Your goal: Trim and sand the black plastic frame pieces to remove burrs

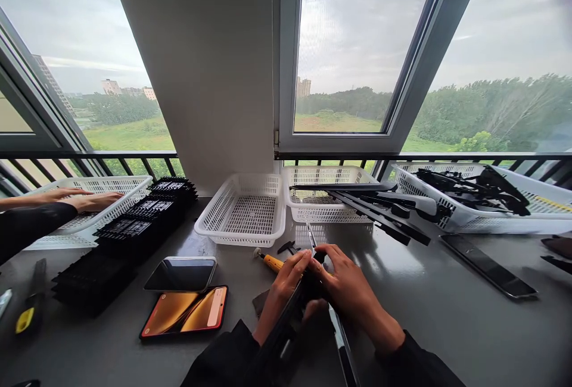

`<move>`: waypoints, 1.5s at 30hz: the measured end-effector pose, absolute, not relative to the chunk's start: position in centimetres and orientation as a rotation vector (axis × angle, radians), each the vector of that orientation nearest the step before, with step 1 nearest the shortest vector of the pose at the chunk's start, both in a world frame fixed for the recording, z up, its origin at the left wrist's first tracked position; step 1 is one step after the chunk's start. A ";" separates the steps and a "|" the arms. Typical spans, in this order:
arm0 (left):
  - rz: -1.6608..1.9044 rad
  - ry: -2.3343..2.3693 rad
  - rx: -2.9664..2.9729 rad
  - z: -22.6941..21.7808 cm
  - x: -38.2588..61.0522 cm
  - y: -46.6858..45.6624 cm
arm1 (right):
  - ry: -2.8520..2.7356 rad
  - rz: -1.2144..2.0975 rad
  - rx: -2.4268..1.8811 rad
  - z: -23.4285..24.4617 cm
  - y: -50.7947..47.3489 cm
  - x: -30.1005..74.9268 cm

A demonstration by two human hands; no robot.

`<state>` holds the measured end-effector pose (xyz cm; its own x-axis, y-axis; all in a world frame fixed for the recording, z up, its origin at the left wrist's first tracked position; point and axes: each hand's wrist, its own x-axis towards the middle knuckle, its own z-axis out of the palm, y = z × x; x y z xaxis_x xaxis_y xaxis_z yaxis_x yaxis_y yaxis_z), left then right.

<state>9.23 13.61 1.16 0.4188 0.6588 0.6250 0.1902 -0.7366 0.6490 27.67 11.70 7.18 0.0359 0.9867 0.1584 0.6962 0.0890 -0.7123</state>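
Close together at the front middle, my left hand [282, 293] and my right hand [353, 292] both grip a dark, long black plastic part [286, 330]. Their fingertips and thumbs meet near its far end, and fingers hide much of its shape. A narrow silvery and black strip [340, 339] runs beneath my right hand, its thin far end showing beyond the fingers. Just past my left hand lies a tool with a yellow-orange handle [272, 263] and a round tip. A small black T-shaped tool [289, 247] is beside it.
White baskets [241, 241] line the window side; the right one holds black parts [478, 187]. Long black strips [379, 202] lean over the middle basket. Two phones [183, 314], stacked black trays [129, 226] and a knife [31, 309] lie left. Another person's hands [89, 199] reach into the left basket.
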 end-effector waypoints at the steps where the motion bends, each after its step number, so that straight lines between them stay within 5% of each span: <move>1: 1.285 0.711 2.209 1.1 9.3 13.6 | -1.719 0.558 -1.671 7.1 11.8 27.8; 45: 1.347 0.755 2.366 1.9 9.1 13.8 | -1.645 0.501 -1.681 7.2 12.0 28.7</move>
<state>9.12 13.81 1.87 0.4177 0.5847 0.6955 0.2879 -0.8112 0.5090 28.71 11.99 7.24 0.1100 0.9723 0.2060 0.6926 0.0736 -0.7176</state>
